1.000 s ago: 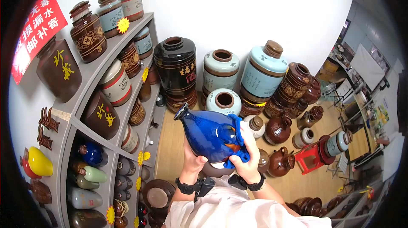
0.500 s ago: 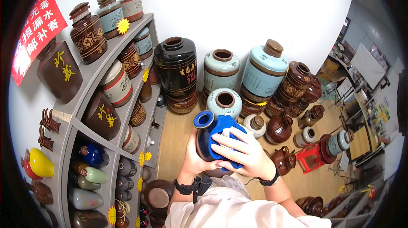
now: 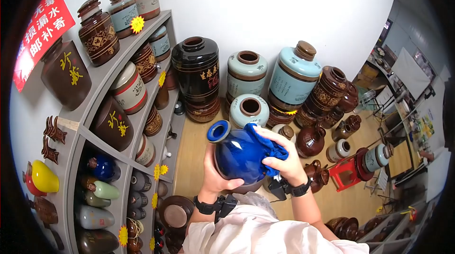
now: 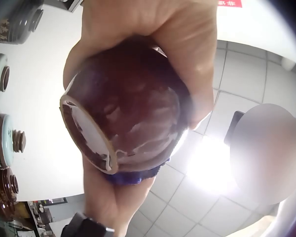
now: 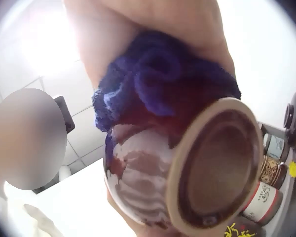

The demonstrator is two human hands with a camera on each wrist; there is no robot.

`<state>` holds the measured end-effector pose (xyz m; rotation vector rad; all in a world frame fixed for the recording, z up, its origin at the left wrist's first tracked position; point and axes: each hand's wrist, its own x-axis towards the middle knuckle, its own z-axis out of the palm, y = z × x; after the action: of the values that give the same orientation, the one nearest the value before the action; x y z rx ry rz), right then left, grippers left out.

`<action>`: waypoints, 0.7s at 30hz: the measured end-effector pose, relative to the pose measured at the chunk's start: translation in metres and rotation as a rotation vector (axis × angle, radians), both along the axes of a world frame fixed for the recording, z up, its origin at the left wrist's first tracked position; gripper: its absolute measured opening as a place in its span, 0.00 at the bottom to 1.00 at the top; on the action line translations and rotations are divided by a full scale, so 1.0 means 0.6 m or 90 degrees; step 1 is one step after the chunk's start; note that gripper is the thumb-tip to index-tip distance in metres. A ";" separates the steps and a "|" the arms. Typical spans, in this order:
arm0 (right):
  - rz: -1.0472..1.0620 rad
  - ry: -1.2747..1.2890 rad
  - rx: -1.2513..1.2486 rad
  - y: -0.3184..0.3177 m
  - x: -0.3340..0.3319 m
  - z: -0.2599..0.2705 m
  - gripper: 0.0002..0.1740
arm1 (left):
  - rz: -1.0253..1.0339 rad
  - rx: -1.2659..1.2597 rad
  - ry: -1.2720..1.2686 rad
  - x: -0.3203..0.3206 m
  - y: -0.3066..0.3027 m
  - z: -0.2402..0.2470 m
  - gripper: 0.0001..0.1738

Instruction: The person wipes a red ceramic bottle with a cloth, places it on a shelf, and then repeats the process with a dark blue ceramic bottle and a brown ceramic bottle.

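A glossy blue vase (image 3: 241,153) with a flared mouth is held tilted in front of the body, its mouth toward the upper left. My left hand (image 3: 214,174) grips the vase from the left, thumb across its near side. With my right hand (image 3: 290,157) I pinch a crumpled blue cloth (image 3: 271,149) against the right side of the vase. The left wrist view shows the brown-red underside of the vase (image 4: 143,113). In the right wrist view the cloth (image 5: 153,81) lies bunched under the palm, beside the vase's ringed base (image 5: 214,165).
Grey shelves (image 3: 137,48) on the left carry lidded jars and bottles. Large jars, including a black one (image 3: 195,71) and a pale blue one (image 3: 294,76), stand by the wall ahead. A red stool (image 3: 343,176) is at the right on the wooden floor.
The vase has turned, and its mouth now faces up toward the camera. My right hand first spread over the cloth, then moved to the vase's right side, pinching the cloth.
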<state>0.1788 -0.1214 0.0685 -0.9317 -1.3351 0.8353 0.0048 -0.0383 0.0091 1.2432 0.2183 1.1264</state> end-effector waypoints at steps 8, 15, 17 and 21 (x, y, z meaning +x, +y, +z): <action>0.085 0.483 -0.110 -0.013 -0.055 -0.058 0.51 | -0.030 -0.086 -0.081 -0.004 0.000 -0.011 0.65; -0.021 0.504 -0.054 -0.011 -0.069 -0.080 0.53 | -0.058 -0.077 0.013 0.001 0.019 0.010 0.60; -0.038 0.498 -0.041 -0.010 -0.070 -0.087 0.53 | -0.040 -0.059 0.041 0.000 0.017 0.025 0.59; -0.074 0.443 -0.011 -0.007 -0.073 -0.086 0.54 | 0.001 -0.057 0.027 0.002 0.008 0.032 0.57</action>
<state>0.1349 -0.1259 0.0168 -0.6329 -0.6646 0.9640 0.0059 -0.0338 0.0280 1.1887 0.2989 1.0809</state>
